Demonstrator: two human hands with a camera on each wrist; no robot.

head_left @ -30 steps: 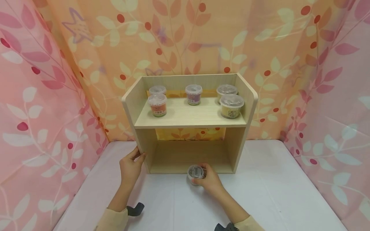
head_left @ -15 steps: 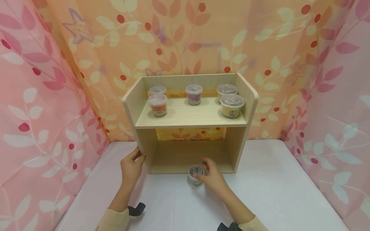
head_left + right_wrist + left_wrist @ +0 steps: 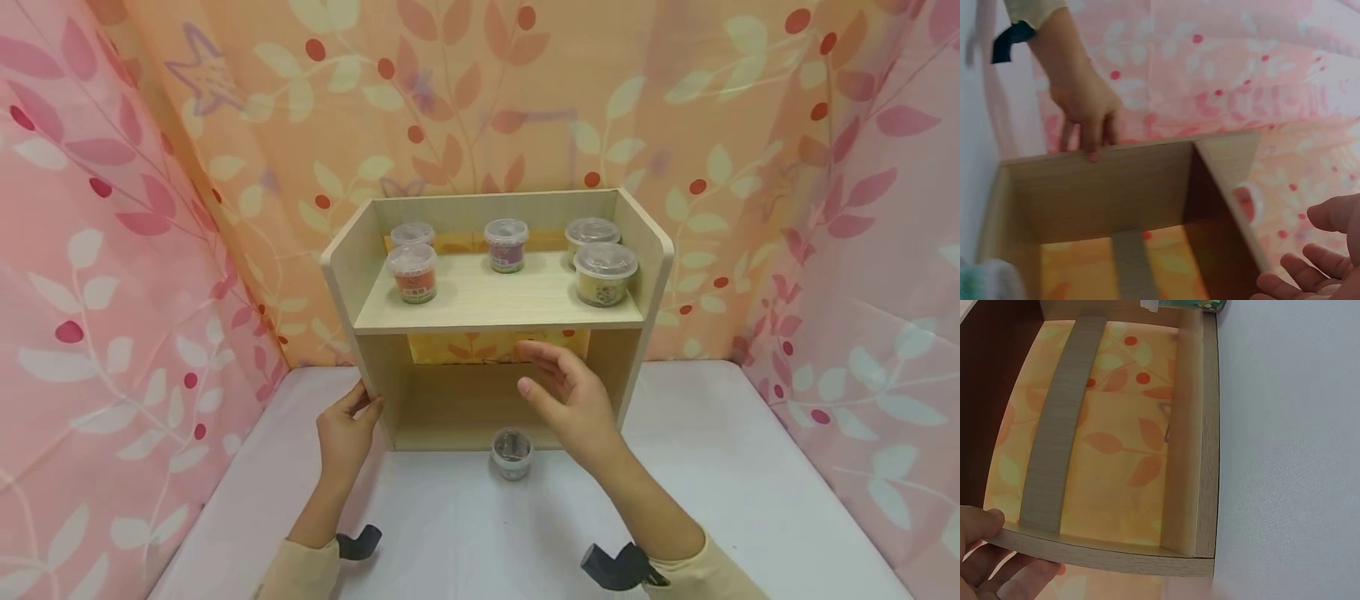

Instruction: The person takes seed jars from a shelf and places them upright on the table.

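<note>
My left hand (image 3: 347, 437) pinches the front edge of the left side panel of a pale wooden shelf (image 3: 450, 304); the left wrist view shows the thumb (image 3: 982, 526) inside and the fingers outside. In front of the shelf's base, a small clear lidded plastic cup (image 3: 512, 457) stands upright on the white cloth. My right hand (image 3: 576, 404) is raised up and right of that cup, before the lower compartment, with fingers spread loosely and nothing in them. The right wrist view catches that hand (image 3: 1316, 272) at lower right and the cup (image 3: 991, 281), blurred, at lower left.
On the upper shelf stand several lidded cups: an orange-labelled one (image 3: 415, 282) with another behind at left, a purple-labelled one (image 3: 506, 252) mid-shelf, and two with yellow labels at right, the front one (image 3: 602, 285) nearer. Floral curtains (image 3: 480, 100) enclose the table (image 3: 697, 467).
My right hand has let go of the clear cup and risen up and to the right. The cup stays where it stood, and my left hand keeps its hold on the shelf panel.
</note>
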